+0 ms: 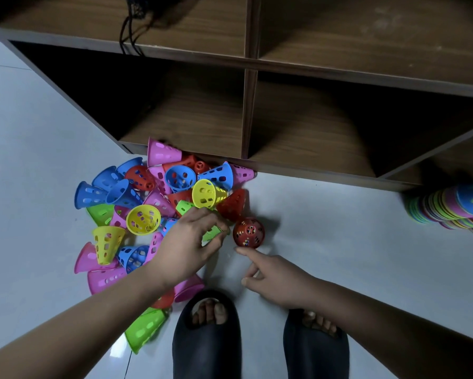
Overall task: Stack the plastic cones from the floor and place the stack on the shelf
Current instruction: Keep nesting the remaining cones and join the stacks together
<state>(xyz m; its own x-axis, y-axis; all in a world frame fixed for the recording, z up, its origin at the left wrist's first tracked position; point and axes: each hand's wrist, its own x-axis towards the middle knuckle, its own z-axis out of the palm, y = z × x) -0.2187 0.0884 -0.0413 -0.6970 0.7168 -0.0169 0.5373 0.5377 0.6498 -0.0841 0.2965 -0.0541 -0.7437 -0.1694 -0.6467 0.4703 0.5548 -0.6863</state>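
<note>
A heap of several perforated plastic cones in blue, pink, yellow, green and red lies on the pale floor in front of a brown wooden shelf. My left hand pinches a green cone at the heap's right edge. Just right of it a red cone stands apart, seen from above, with other colours showing through its holes. My right hand is below that red cone, fingers apart, index fingertip close to its base, holding nothing.
A long stack of nested cones lies at the right edge by the shelf's foot. Black cords hang over an upper shelf board. My feet in dark slippers stand at the bottom centre. A green cone lies beside the left slipper.
</note>
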